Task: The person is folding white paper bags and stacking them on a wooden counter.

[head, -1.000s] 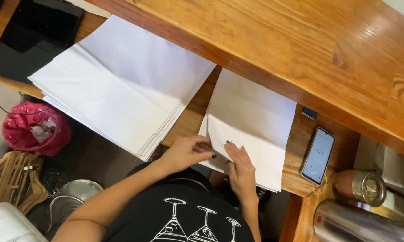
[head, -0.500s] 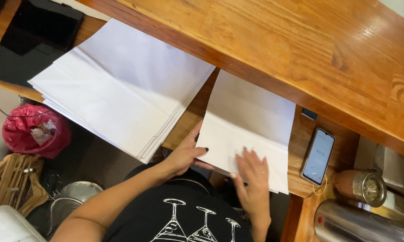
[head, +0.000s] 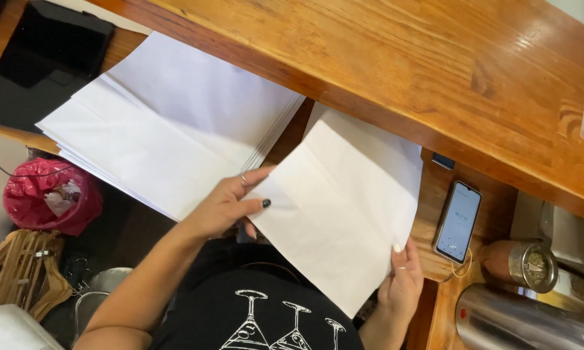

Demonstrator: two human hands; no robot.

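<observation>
A white folded paper sheet (head: 344, 201) is lifted and tilted above the lower wooden counter (head: 434, 220). My left hand (head: 230, 204) grips its left edge, thumb on top. My right hand (head: 401, 285) pinches the sheet's lower right edge. More white sheets lie under it on the counter. A fanned stack of white sheets (head: 169, 123) rests to the left, just beyond my left hand.
A raised wooden bar top (head: 396, 65) runs across the back. A smartphone (head: 458, 221) lies on the counter to the right. A black pad (head: 46, 65) sits far left. Below are a red plastic bag (head: 49, 201), wooden hangers (head: 20, 272), a metal pot (head: 104, 291) and metal containers (head: 525, 266).
The top sheet was flat under both hands; now both hands have lifted it off the pile and turned it at an angle. My right hand slid to its lower right edge.
</observation>
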